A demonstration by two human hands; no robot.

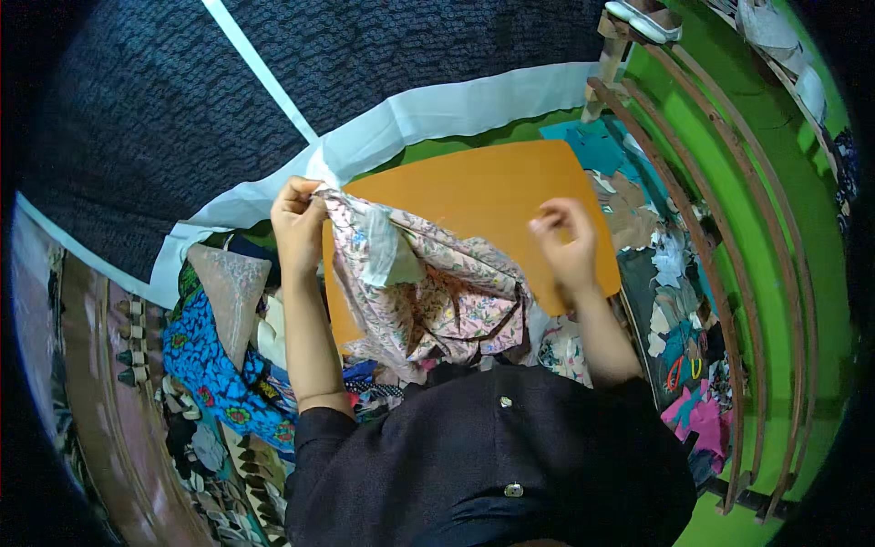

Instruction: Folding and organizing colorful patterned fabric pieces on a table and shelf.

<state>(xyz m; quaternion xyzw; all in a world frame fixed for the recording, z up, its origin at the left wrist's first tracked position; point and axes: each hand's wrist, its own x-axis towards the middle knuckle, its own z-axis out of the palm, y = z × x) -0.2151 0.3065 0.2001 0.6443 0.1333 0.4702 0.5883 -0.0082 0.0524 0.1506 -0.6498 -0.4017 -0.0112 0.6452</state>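
My left hand pinches the upper edge of a pink floral cloth, which hangs in folds toward my lap. A pale, thin white piece of fabric lies against the cloth near its top left. Away to the right, my right hand is raised over the orange board and apart from the cloth. Its thumb and fingers curl together in a pinch, slightly blurred. Whatever may be between those fingertips is too small to make out.
Blue patterned fabric and a beige cloth are heaped at left. Fabric scraps and orange-handled scissors lie at right, beside a wooden slatted rack holding white shoes. A dark curtain hangs ahead.
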